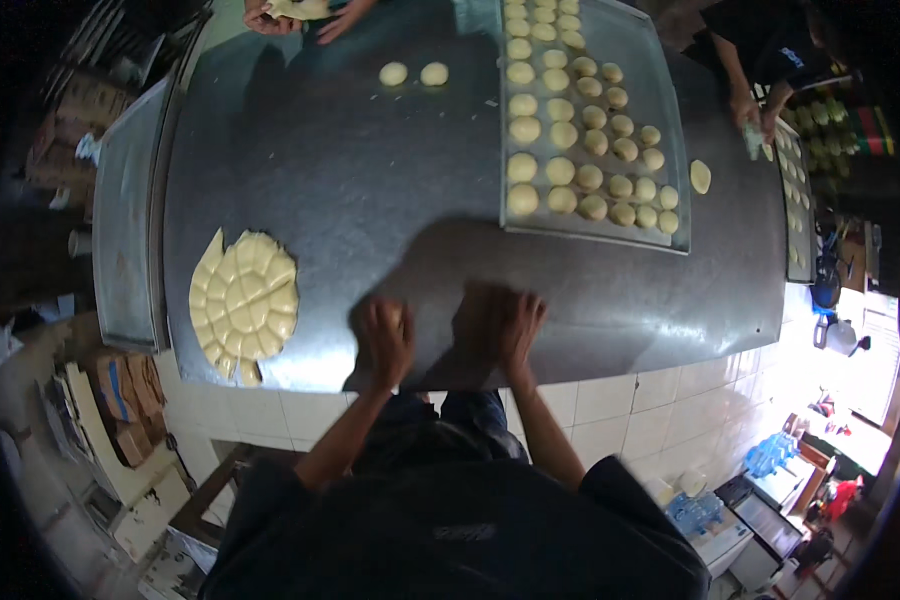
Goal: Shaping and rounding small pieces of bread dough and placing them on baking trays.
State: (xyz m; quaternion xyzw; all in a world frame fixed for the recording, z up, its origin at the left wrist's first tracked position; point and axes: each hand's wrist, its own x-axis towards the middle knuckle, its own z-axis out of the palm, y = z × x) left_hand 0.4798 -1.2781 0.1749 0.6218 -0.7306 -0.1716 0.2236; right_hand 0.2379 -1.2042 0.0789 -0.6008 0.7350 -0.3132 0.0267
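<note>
Near the front edge of the dark metal table (420, 150), my left hand (388, 340) is curled down on the surface. A small tan patch shows at its fingers, too shaded to name. To its right, my right hand (522, 330) is also cupped with bent fingers on the tabletop; whatever lies under it is hidden. A scored, pale round of dough (244, 300), divided into several pieces, lies to the left of my left hand. Two dough balls (413, 74) sit farther back. Beyond my right hand stands a metal tray (610, 238) with rows of dough balls (562, 135).
A co-worker's hands (305, 15) hold dough at the far left edge. At the far right, another person's hands (758, 125) work near a flattened dough piece (701, 177) and a second tray (798, 200). An upright-edged metal tray (130, 220) stands left of the table.
</note>
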